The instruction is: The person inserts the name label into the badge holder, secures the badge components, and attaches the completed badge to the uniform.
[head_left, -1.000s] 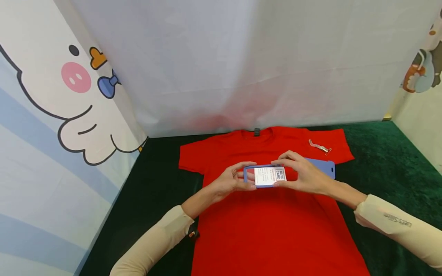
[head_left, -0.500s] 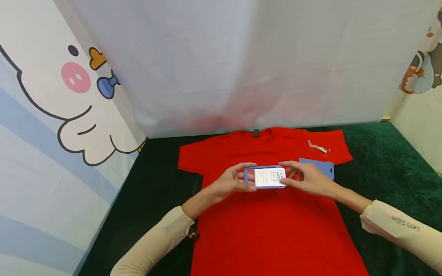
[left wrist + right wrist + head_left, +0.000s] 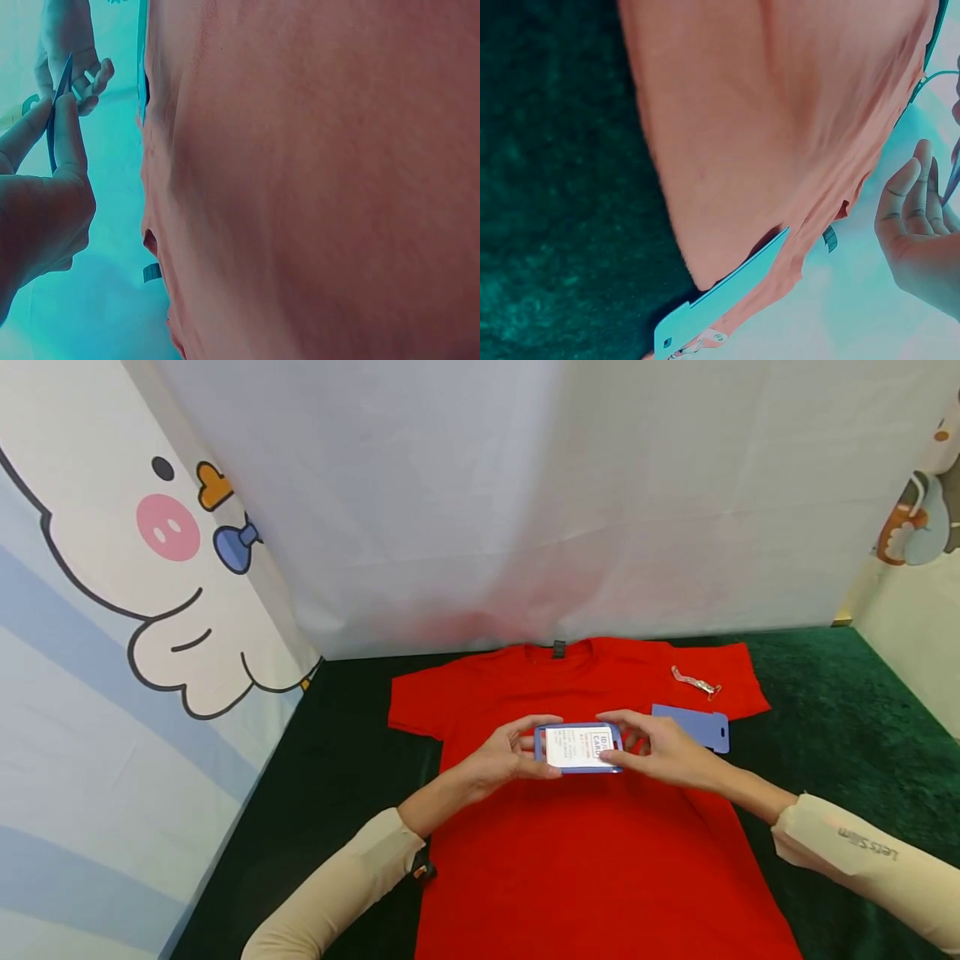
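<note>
My left hand (image 3: 498, 753) holds the left end of a blue-rimmed badge holder (image 3: 579, 770), thumb at its near edge and fingers at the far edge. A white ID card (image 3: 570, 747) with printed text lies in the holder. At the other end, my right hand (image 3: 667, 752) has its thumb on the card's right part and its index finger at the holder's far edge. Seen edge-on in the left wrist view, the badge holder (image 3: 52, 139) is pinched by the left hand (image 3: 45, 195). The right wrist view shows the right hand (image 3: 919, 232) with extended fingers.
A red T-shirt (image 3: 592, 868) lies spread on the dark green cloth (image 3: 847, 718). On its right side rest a blue cover plate (image 3: 697, 727) with a slot and a clip strap (image 3: 696, 682). A white curtain (image 3: 570, 502) stands behind.
My right hand has moved from gripping the holder's edges to resting its thumb on the card. The card has slid left within the holder. The left hand keeps its grip.
</note>
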Demonstrator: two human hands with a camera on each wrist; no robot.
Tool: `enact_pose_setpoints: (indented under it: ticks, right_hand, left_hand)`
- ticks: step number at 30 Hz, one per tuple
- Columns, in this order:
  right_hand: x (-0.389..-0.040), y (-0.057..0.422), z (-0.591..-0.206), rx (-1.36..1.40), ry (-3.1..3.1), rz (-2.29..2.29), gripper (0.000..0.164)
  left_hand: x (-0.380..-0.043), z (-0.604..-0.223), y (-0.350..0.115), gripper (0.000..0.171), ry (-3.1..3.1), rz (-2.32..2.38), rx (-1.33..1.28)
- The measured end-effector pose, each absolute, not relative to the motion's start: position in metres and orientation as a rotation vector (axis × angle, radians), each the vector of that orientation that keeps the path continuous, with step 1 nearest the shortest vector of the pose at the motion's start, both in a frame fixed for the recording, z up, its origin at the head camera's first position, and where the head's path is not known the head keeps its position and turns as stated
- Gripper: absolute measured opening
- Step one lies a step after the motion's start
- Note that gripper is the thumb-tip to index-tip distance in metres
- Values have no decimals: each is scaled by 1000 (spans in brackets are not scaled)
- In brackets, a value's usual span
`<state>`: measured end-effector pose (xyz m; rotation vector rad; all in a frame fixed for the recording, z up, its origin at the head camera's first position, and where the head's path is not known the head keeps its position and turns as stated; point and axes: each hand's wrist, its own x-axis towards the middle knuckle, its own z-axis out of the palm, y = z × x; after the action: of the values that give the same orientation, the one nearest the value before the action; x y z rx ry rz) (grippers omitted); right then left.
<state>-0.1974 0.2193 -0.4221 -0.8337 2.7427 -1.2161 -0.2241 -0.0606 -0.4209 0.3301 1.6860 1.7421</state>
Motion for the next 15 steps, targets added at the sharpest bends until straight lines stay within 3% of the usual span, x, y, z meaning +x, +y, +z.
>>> enact_pose_setpoints:
  ticks: [15]
  right_hand:
    - [-197,216,-420,-788,2747,-1210,55]
  left_hand:
    - [-224,-422,-60,73,1721,1716,329]
